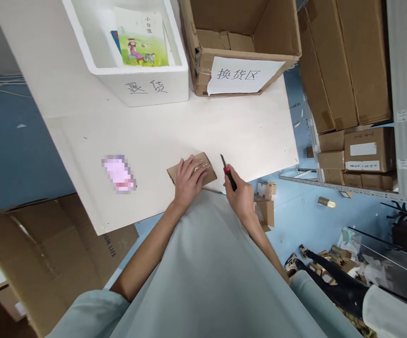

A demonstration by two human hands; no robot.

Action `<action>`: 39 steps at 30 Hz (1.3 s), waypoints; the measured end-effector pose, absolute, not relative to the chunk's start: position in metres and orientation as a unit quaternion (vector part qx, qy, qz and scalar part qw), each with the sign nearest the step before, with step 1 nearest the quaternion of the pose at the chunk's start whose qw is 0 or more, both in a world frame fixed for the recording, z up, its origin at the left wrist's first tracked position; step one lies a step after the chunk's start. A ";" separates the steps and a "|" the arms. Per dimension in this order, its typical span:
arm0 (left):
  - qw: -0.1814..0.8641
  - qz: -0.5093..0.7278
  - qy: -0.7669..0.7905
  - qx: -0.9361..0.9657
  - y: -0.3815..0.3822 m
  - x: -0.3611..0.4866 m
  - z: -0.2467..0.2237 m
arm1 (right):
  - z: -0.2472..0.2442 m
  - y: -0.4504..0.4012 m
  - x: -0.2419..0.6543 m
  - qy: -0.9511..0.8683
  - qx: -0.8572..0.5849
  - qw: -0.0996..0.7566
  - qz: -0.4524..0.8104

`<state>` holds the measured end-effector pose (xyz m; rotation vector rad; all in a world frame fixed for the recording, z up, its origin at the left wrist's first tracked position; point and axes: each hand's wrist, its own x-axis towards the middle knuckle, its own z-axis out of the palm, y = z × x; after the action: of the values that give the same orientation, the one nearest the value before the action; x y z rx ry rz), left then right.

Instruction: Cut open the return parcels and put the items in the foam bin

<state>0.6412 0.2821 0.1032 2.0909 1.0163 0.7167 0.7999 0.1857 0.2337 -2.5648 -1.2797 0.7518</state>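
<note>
A small flat cardboard box (208,176) lies near the front edge of the white table, with shiny clear tape on its top. Across it rests my left hand (188,180), fingers over the top, holding it against the table; the palm hides part of the box. My right hand (240,195) is closed around a utility knife (229,177) with a black and red handle. The knife's blade points away from me and stands just right of the box, apart from it.
A white foam box (143,89) with picture books (142,40) stands at the back, beside a large open cardboard carton (203,70). A blurred pink object (119,173) lies left on the white table (147,126). Shelves with cartons (369,150) and another person's legs (337,277) are at right.
</note>
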 end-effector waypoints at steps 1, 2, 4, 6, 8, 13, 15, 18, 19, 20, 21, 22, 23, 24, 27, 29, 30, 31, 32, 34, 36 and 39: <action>0.345 0.278 0.399 0.802 0.280 0.628 0.102 | 0.223 0.189 0.809 -0.422 -0.858 0.125 0.263; 0.343 0.280 0.409 0.798 0.277 0.613 0.099 | 0.209 0.194 0.818 -0.413 -0.854 0.153 0.279; 0.334 0.280 0.431 0.790 0.271 0.583 0.095 | 0.175 0.205 0.833 -0.398 -0.836 0.190 0.326; 0.324 0.270 0.460 0.781 0.262 0.556 0.091 | 0.140 0.216 0.841 -0.392 -0.814 0.210 0.373; 0.313 0.258 0.495 0.768 0.252 0.538 0.091 | 0.111 0.224 0.840 -0.383 -0.793 0.217 0.422; 0.280 0.279 0.572 0.719 0.230 0.524 0.106 | 0.082 0.232 0.819 -0.358 -0.750 0.268 0.486; 0.276 0.292 0.598 0.694 0.225 0.526 0.114 | 0.086 0.232 0.815 -0.349 -0.747 0.280 0.492; 0.313 0.301 0.628 0.646 0.223 0.537 0.119 | 0.101 0.230 0.820 -0.355 -0.760 0.266 0.475; 0.336 0.305 0.634 0.627 0.224 0.543 0.118 | 0.107 0.228 0.825 -0.362 -0.767 0.260 0.461; 0.363 0.310 0.636 0.607 0.226 0.550 0.117 | 0.113 0.227 0.830 -0.369 -0.774 0.257 0.446; 0.391 0.317 0.634 0.588 0.229 0.557 0.113 | 0.118 0.225 0.836 -0.376 -0.779 0.255 0.431; 0.418 0.324 0.628 0.571 0.232 0.564 0.109 | 0.123 0.223 0.843 -0.382 -0.784 0.255 0.417; 0.445 0.329 0.618 0.559 0.236 0.571 0.104 | 0.127 0.220 0.850 -0.387 -0.788 0.254 0.405; 0.468 0.331 0.606 0.551 0.240 0.577 0.098 | 0.129 0.218 0.856 -0.393 -0.791 0.251 0.396; 0.519 0.321 0.577 0.543 0.249 0.586 0.077 | 0.133 0.212 0.873 -0.426 -0.795 0.212 0.377; 0.541 0.308 0.570 0.537 0.253 0.587 0.065 | 0.138 0.209 0.877 -0.468 -0.800 0.162 0.338; 0.549 0.304 0.568 0.533 0.254 0.586 0.059 | 0.142 0.209 0.877 -0.494 -0.802 0.133 0.307; 0.555 0.300 0.565 0.531 0.254 0.584 0.055 | 0.148 0.210 0.875 -0.524 -0.799 0.104 0.277; 0.559 0.299 0.562 0.532 0.255 0.583 0.051 | 0.154 0.211 0.871 -0.558 -0.786 0.074 0.256; 0.562 0.300 0.554 0.535 0.255 0.580 0.047 | 0.166 0.218 0.857 -0.632 -0.733 0.009 0.251; 0.567 0.303 0.547 0.536 0.256 0.578 0.046 | 0.176 0.228 0.839 -0.698 -0.659 -0.063 0.273; 0.581 0.302 0.537 0.531 0.258 0.576 0.044 | 0.180 0.248 0.814 -0.753 -0.569 -0.170 0.282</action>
<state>0.5758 0.2583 0.0436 1.2415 1.2537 0.7062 0.8137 0.2476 0.1799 -2.0132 -2.6635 0.9956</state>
